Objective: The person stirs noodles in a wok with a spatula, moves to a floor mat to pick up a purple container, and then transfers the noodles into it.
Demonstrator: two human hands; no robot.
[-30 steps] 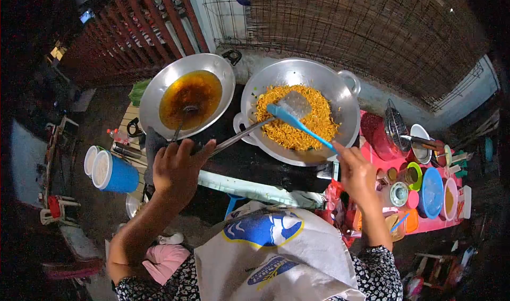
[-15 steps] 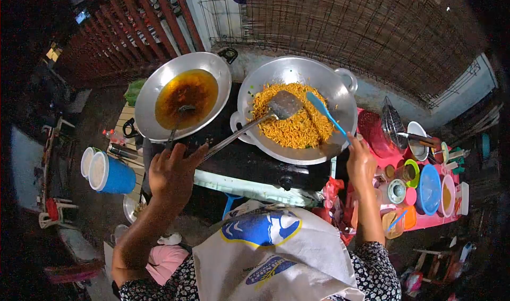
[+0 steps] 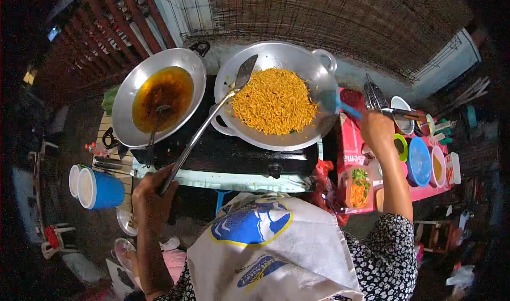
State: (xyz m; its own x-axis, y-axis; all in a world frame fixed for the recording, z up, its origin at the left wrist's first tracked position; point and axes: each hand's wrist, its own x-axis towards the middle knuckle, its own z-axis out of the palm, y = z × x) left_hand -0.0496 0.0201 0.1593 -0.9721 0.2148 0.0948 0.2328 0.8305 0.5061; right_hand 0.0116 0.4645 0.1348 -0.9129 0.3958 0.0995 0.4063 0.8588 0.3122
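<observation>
My left hand is closed on the long handle of a metal wok spatula. The spatula's blade stands tilted at the left inner side of the right-hand wok. Orange-brown noodles lie heaped in that wok. On the right, beyond the wok's rim, my right hand grips a blue spatula, smeared by motion; its head is near the rim. To the left, a second wok contains dark amber oil, with a thin-handled utensil resting in it.
Both woks sit on a black stove. A pink-covered table at right carries a tub of chopped vegetables, a blue bowl and a wire strainer. Blue buckets stand left. A wire-mesh wall rises behind.
The metal spatula has shifted from the middle of the noodles to the wok's left side. My right hand and the blue spatula have moved right and up, out of the noodles. The noodles look more heaped.
</observation>
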